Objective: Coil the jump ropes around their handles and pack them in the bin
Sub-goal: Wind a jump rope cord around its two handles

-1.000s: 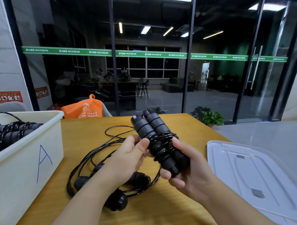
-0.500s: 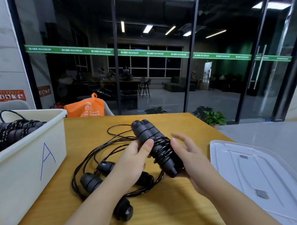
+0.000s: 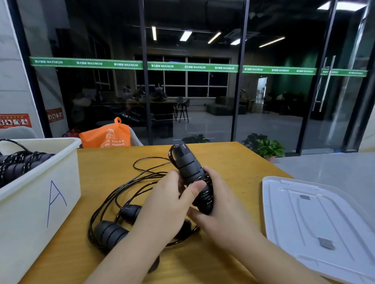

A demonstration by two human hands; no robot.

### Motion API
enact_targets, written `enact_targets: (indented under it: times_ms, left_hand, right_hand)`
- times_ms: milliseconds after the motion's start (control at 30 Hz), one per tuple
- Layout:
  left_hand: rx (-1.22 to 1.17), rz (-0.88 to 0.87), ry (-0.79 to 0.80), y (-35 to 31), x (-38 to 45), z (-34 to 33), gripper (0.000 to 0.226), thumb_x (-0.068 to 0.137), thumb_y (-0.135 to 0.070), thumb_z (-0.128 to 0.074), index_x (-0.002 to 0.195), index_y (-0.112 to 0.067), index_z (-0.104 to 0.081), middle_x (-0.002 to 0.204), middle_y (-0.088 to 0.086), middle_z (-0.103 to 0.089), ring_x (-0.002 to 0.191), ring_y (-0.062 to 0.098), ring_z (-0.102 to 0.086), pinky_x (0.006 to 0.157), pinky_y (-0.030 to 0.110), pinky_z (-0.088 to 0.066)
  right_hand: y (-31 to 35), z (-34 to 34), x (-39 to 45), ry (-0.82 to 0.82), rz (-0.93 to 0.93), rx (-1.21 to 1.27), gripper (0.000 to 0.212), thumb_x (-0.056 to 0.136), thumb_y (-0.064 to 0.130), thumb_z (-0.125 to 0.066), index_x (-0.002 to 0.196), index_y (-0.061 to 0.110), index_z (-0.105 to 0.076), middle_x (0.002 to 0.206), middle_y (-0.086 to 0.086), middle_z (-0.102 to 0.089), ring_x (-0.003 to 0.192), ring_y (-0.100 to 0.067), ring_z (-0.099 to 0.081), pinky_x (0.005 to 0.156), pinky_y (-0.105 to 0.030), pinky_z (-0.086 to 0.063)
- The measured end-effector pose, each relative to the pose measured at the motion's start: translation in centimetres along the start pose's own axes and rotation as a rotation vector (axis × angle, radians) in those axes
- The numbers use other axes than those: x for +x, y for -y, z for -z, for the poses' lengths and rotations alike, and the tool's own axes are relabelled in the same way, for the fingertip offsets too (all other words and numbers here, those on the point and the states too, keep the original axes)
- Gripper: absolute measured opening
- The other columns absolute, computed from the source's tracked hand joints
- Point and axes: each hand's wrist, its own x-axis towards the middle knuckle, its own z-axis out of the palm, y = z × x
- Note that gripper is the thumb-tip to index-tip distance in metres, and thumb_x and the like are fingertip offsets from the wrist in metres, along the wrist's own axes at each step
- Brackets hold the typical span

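Note:
A coiled black jump rope bundle [image 3: 189, 169], two handles wrapped in cord, is held above the wooden table [image 3: 223, 161]. My left hand [image 3: 165, 204] grips it from the left with the thumb across the wrapped cord. My right hand [image 3: 220, 206] grips it from the right and below. Under my hands lie loose black jump ropes [image 3: 113, 227] with several handles and tangled cord. The white bin [image 3: 35, 202], marked with a blue A, stands at the left and holds coiled ropes [image 3: 15, 167].
A clear plastic bin lid [image 3: 325, 224] lies at the table's right edge. An orange bag [image 3: 105, 135] sits behind the table's far edge. Glass walls and potted plants [image 3: 267, 147] stand beyond the table.
The bundle has turned more upright and both hands have closed round it; half a second ago my right hand was open beside it.

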Motion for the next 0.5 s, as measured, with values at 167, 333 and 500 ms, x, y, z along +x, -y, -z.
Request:
enact_targets:
  times_ms: [167,333,500]
  left_hand:
    - [0.308,-0.255,0.150,-0.2,0.3,1.9,0.015,0.099,-0.029,-0.043,0.111,-0.032,-0.050,0.096,-0.020,-0.056,0.091,0.001,-0.051,0.079,0.020,-0.044]
    - [0.374,-0.157,0.031,1.6,1.3,4.3,0.017,0.100,-0.028,-0.038,0.098,-0.038,-0.051,0.084,-0.018,-0.060,0.071,0.005,-0.054,0.060,0.022,-0.042]
    - [0.325,-0.072,0.034,3.0,1.5,4.1,0.027,0.100,-0.040,-0.034,0.096,-0.021,-0.053,0.067,-0.004,-0.058,0.057,0.010,-0.052,0.052,0.025,-0.041]
  right_hand:
    - [-0.1,1.2,0.7,0.051,-0.358,0.686,0.028,0.086,0.020,-0.068,0.111,0.024,-0.058,0.085,0.002,-0.065,0.062,-0.011,-0.056,0.047,-0.023,-0.040]
    - [-0.3,4.3,1.9,0.016,-0.569,1.262,0.044,0.069,0.030,-0.068,0.106,0.007,-0.061,0.091,-0.011,-0.062,0.054,-0.014,-0.051,0.034,-0.017,-0.030]
    - [-0.2,4.4,1.7,0.093,-0.580,1.331,0.051,0.070,0.030,-0.068,0.114,0.005,-0.060,0.092,-0.014,-0.065,0.054,-0.015,-0.052,0.033,-0.017,-0.032]
